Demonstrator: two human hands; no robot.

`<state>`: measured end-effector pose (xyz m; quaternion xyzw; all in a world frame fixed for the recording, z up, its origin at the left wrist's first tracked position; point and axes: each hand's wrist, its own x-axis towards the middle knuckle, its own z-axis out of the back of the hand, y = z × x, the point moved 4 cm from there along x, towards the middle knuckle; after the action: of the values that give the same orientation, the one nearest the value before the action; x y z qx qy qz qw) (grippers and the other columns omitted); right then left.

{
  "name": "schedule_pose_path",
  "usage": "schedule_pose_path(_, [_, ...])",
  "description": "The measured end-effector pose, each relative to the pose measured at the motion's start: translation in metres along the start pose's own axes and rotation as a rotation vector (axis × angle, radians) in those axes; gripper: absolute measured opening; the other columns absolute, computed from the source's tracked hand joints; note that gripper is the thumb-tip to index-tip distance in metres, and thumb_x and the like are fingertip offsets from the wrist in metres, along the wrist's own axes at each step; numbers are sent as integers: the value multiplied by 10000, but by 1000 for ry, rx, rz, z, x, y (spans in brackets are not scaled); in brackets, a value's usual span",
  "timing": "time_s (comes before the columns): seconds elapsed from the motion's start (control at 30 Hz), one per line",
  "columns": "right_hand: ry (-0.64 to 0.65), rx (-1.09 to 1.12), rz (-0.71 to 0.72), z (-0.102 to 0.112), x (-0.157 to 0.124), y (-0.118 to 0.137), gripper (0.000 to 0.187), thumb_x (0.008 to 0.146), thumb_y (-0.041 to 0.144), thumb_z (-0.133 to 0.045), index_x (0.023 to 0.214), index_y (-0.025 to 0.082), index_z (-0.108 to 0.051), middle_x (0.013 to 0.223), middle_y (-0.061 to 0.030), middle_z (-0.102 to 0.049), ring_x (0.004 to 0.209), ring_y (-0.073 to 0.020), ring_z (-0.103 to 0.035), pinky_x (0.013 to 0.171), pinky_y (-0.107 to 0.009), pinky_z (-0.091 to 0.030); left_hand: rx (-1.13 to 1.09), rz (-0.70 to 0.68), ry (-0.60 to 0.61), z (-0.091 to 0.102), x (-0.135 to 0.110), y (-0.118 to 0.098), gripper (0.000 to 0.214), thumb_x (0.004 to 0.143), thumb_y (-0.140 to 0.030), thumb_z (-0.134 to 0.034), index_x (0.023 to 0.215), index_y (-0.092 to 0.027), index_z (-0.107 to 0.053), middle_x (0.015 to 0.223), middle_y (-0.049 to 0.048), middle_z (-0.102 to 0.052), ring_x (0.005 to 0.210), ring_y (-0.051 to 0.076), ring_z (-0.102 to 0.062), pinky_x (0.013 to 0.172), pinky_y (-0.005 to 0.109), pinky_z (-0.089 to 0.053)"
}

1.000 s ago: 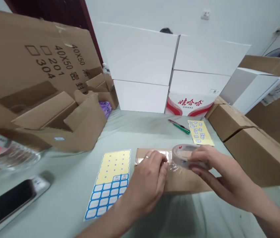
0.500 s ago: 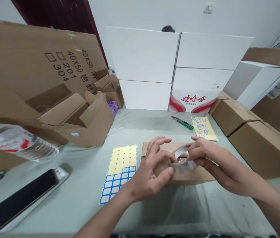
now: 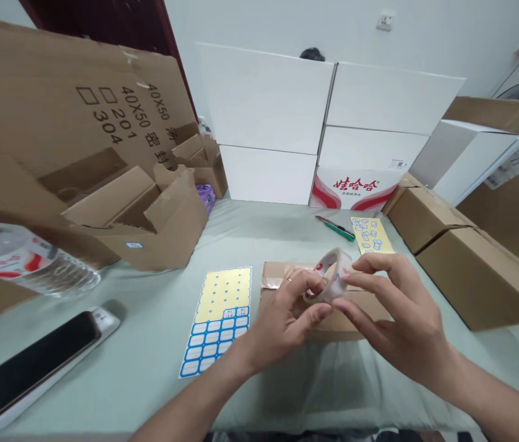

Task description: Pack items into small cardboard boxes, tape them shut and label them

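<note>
Both my hands are raised just above a flat brown cardboard box (image 3: 333, 319), holding a roll of clear packing tape (image 3: 333, 275) between them. My left hand (image 3: 287, 319), with a ring on one finger, grips the roll's lower side. My right hand (image 3: 392, 307) holds its right side with the fingertips. A strip of tape (image 3: 272, 276) lies across the box's far edge. My hands hide the box's middle, and I cannot see the tape's loose end.
A blue-and-yellow label sheet (image 3: 218, 319) lies left of the box, and a smaller yellow sheet (image 3: 372, 236) lies beyond it beside a green utility knife (image 3: 335, 228). Brown cartons (image 3: 471, 264) stand right, white boxes (image 3: 324, 116) stand behind, and open cardboard (image 3: 149, 221), a water bottle (image 3: 34, 264) and a phone (image 3: 24, 362) lie left.
The tape roll has risen off the box and tilted more upright. My left hand has closed around its lower side, and my right hand has shifted to its right side.
</note>
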<state>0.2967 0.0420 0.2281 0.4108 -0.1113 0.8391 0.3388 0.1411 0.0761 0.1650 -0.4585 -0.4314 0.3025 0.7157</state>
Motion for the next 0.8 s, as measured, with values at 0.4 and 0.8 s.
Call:
schedule_pose_path(0.4, [0, -23, 76, -3, 6, 5, 199, 848, -12, -585, 956, 154, -565, 951, -114, -647, 882, -205, -613, 770, -336, -506, 106, 27, 14, -1, 4, -1, 234, 888, -433, -568, 938, -204, -572, 965, 57, -620, 950, 218, -546, 903, 376, -440])
schedule_pose_path(0.8, [3, 654, -694, -31, -12, -54, 215, 875, 377, -622, 752, 205, -583, 847, -33, -617, 776, -155, -586, 675, -282, -473, 284, -119, -352, 16, -14, -12, 95, 863, -283, -634, 932, -219, -652, 788, -26, -716, 722, 144, -647, 1066, 382, -418])
